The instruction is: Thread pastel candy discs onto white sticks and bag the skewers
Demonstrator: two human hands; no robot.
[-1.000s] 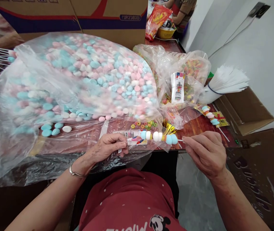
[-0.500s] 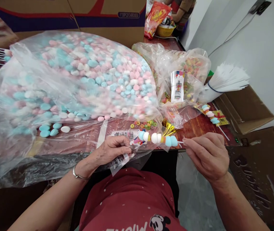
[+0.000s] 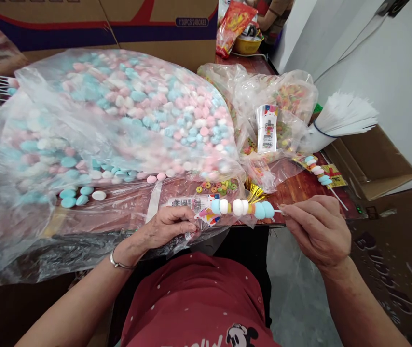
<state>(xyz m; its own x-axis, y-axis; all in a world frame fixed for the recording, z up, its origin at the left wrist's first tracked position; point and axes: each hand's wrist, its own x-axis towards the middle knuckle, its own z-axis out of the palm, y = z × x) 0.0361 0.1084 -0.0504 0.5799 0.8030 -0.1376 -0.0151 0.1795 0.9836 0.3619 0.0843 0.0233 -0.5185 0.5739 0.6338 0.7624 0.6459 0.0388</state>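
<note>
My right hand (image 3: 320, 229) pinches the bare white stick end of a marshmallow skewer (image 3: 240, 207). Blue and white marshmallows with small yellow-orange pieces between them are threaded along it, and it lies level, pointing left. A small clear printed plastic bag (image 3: 208, 217) is held between the thumb and fingers of my left hand (image 3: 171, 225). The skewer's left tip reaches the bag's colourful printed part; whether it is inside cannot be made out. Behind the hands, more printed bags (image 3: 182, 200) lie on the table beside a few loose ring-shaped candies (image 3: 216, 187).
A large clear sack of pastel marshmallows (image 3: 148, 111) covers the left. Further right are a bag of ring candies (image 3: 293, 94), a wrapper stack (image 3: 267, 129), a tub of white sticks (image 3: 322, 135), another skewer (image 3: 318, 171) and cardboard boxes (image 3: 376, 164). Another person's arm (image 3: 269, 21) shows at the back.
My right hand and the skewer have shifted slightly right. The bag's lower flap, which hung below my left hand, now shows much less.
</note>
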